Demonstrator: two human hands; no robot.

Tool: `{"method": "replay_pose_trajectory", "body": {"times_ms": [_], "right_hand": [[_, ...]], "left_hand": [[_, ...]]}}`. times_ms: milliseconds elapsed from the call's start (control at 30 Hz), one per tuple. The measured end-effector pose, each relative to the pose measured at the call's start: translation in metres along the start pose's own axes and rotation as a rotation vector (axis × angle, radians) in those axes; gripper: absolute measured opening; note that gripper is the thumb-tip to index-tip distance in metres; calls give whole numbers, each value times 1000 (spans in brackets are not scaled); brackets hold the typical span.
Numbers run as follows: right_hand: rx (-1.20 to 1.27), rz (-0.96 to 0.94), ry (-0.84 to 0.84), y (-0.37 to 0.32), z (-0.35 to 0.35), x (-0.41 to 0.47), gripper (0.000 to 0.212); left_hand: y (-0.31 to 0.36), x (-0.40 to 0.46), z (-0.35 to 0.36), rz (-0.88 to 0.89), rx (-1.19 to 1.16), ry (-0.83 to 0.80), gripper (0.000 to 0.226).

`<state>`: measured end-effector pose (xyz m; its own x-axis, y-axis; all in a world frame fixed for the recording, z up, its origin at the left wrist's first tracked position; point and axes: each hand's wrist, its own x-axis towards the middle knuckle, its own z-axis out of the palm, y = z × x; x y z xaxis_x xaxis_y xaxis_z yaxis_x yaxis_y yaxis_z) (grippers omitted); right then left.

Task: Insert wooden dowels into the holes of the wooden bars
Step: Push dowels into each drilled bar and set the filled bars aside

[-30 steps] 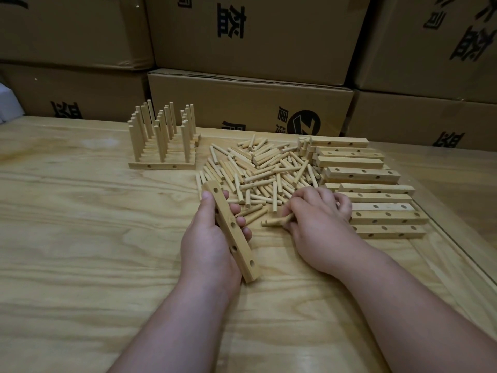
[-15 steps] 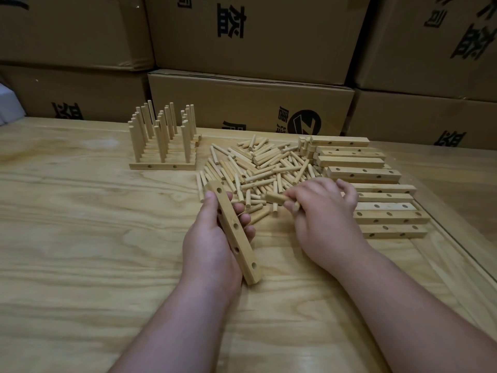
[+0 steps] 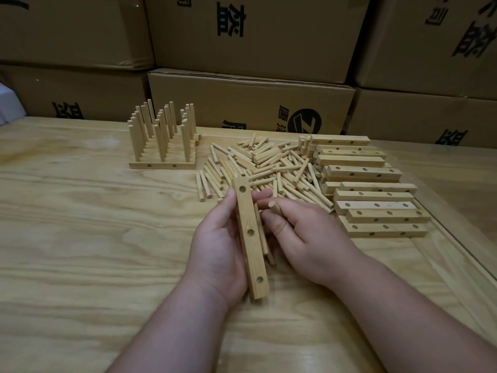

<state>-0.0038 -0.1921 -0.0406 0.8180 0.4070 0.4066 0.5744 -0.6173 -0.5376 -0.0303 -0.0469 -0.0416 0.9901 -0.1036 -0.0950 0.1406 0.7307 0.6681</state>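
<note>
My left hand grips a wooden bar with three holes facing up, its length running away from me above the table. Just right of the bar, my right hand pinches a single dowel whose round end pokes up beside the bar's far half. A few more dowels show under the bar, between my hands. Behind my hands lies a loose pile of dowels. To the right sits a stack of empty bars.
Finished bars with upright dowels stand at the back left of the wooden table. Cardboard boxes form a wall behind the table. The table's right edge runs close to the bar stack.
My right hand lifted a dowel out of the pile and brought it leftward, next to the bar. My left hand turned the bar so that its holes face up.
</note>
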Motion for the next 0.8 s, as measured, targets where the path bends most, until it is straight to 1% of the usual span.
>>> {"method": "replay_pose_trajectory", "body": {"times_ms": [67,100,200,267,300,367,500,600,733,800], "right_hand": [[39,25,28,1,0,0,36],[70,36,46,1,0,0,34],[100,65,172,4,-4,0,15],[82,101,230,6,-10,1,11],[74,116,226,6,-13,2,10],[44,126,166,5,-22,4,9],[53,159,18,1,-45,10,21],[24,136,-46,-4,-55,12,24],[1,127,-35,-9,-62,11,15],[-5,122,-20,-11,-64,10,12]], "left_hand": [[-2,1,1,-19,14,31,49],[-3,3,1,-28,20,52,47],[-5,6,1,-49,23,119,36],[-5,7,1,-61,19,148,32],[-6,8,0,-61,26,153,32],[-6,7,1,-62,44,148,32],[-7,7,0,-68,68,150,34],[-7,8,-2,-75,69,157,35],[-8,7,-4,-88,55,157,39],[-8,8,-4,-72,59,138,32]]}}
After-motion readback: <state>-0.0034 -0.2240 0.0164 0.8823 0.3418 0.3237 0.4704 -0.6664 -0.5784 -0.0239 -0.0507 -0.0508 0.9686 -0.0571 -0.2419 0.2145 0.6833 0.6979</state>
